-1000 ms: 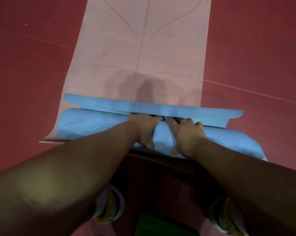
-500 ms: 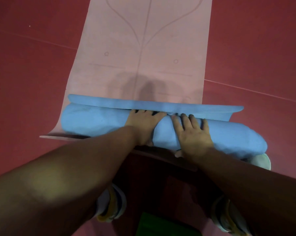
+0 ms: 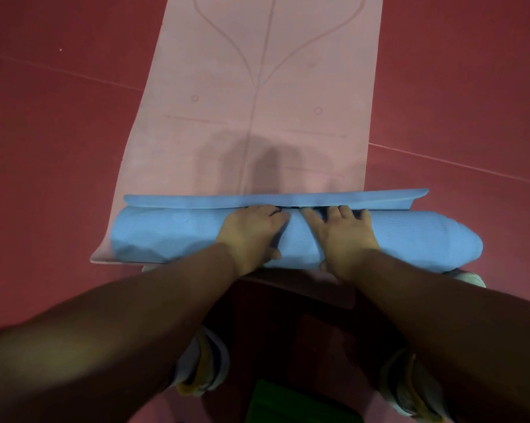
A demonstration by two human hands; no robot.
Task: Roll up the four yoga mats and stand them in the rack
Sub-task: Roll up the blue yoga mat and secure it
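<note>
Nearest, below both wrists, two shoes (image 3: pixel 202 364) stand on the red floor (image 3: pixel 53 154). The left hand (image 3: pixel 251 233) and right hand (image 3: pixel 343 236) lie side by side on top of the rolled blue mat (image 3: pixel 172 233), palms down, fingers curved over its far side. Just beyond the fingers lies the loose blue flap (image 3: pixel 196 201), then the flat pink mat (image 3: pixel 257 102).
</note>
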